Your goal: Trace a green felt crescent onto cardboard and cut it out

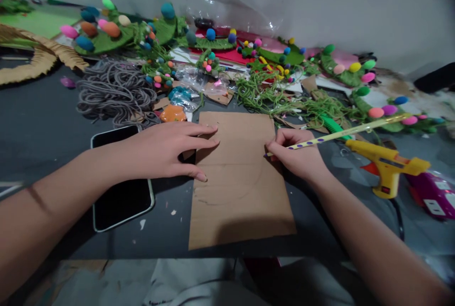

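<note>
A piece of brown cardboard [231,220] lies flat at the table's front edge, with a faint curved pencil line on its lower half. Spread fingers of my left hand [170,149] rest on its left edge. My right hand [300,154] pinches a yellow pencil with purple dots [320,139] close to its point, which is at the cardboard's right edge. The pencil slants up to the right. Under my left wrist lies a phone [124,202] with a dark screen, partly covered by my forearm.
A yellow glue gun [387,164] lies at the right, beside a purple box [435,194]. Grey cord [113,90] is heaped behind the phone. Green yarn [263,90] and green pieces with coloured pompoms [103,40] line the back. A tan ruffled ring [39,55] sits far left.
</note>
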Available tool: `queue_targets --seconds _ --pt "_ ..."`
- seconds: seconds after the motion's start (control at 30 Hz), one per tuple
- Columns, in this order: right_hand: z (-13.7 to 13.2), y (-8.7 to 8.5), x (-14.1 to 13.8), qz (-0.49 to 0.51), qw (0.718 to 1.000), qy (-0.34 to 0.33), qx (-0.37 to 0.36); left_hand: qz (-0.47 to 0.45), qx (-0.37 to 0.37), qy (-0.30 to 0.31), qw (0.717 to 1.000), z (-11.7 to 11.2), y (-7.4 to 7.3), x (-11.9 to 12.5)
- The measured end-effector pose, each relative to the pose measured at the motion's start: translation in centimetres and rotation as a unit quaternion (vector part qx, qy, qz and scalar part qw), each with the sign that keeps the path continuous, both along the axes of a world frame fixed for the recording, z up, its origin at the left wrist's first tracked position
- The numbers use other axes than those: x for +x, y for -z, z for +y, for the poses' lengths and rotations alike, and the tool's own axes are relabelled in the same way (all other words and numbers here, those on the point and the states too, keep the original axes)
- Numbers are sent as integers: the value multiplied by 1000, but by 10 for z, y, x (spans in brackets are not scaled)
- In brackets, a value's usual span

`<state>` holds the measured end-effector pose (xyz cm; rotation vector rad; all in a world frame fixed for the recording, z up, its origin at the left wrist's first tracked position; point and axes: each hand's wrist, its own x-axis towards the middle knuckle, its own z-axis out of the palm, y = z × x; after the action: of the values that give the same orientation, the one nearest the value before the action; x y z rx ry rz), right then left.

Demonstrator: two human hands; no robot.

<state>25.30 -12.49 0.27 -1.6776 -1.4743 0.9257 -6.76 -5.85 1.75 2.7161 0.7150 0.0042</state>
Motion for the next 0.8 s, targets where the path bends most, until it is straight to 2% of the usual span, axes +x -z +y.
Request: queue_targets --seconds 0.1,0.23,0.37,0.5,0.6,0.73,0.8 --pt "0 3 2 -10 1000 -2 13 4 3 0 1000 0 1 0" --pt "-1 5 3 -20 999 -40 -2 10 11 1 1000 -1 1 0" --pt "-3 5 2 -29 999 -25 12 14 16 3 1000 -1 0 0" --pt "-4 5 3 -36 998 -59 -7 1 8 -1 1000 -1 -1 1" --pt "-5 4 4 -40 998 -44 -3 -6 0 1 1000 -2 -1 1" --pt "-5 1 7 -2 996 -86 -33 -13 -9 0 1000 -2 -1 0" --pt "-2 -2 9 31 998 -53 -6 -12 -15 4 1000 -1 -1 -1"
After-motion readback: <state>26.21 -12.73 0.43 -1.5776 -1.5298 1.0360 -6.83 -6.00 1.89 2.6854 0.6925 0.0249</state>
